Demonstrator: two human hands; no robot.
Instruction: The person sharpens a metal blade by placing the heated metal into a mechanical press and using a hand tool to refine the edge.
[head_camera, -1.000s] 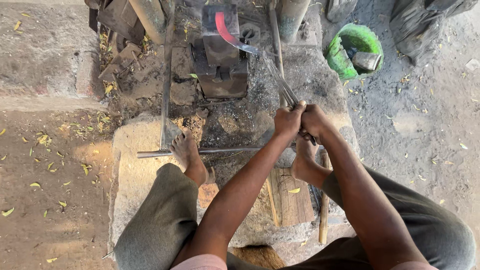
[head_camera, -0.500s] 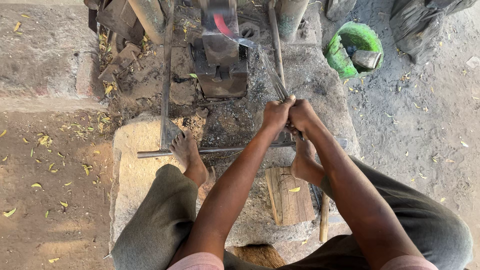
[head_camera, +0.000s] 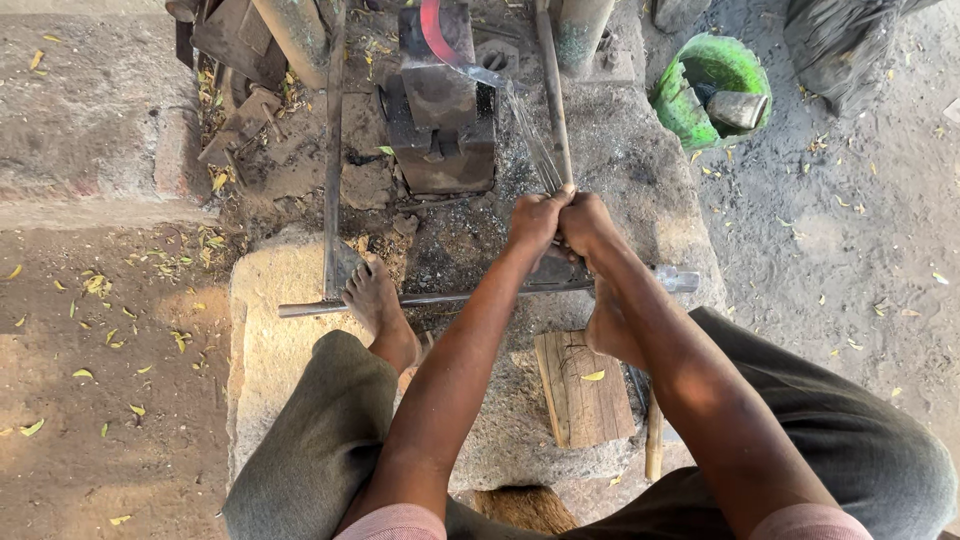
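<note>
Red-hot curved blade (head_camera: 436, 32) in tongs (head_camera: 530, 130)

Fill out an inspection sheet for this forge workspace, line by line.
Surface: stone block on dirt ground, scattered with ash.
Job's things: tongs grip a red-hot curved strip on the anvil.
Clutter: wooden block, long iron rod, scrap metal, fallen leaves.
Grippers: left hand and right hand clasped together on the tong handles.
Cables: nothing seen.
Surroundings: green bucket at right; bare feet on the stone.
</note>
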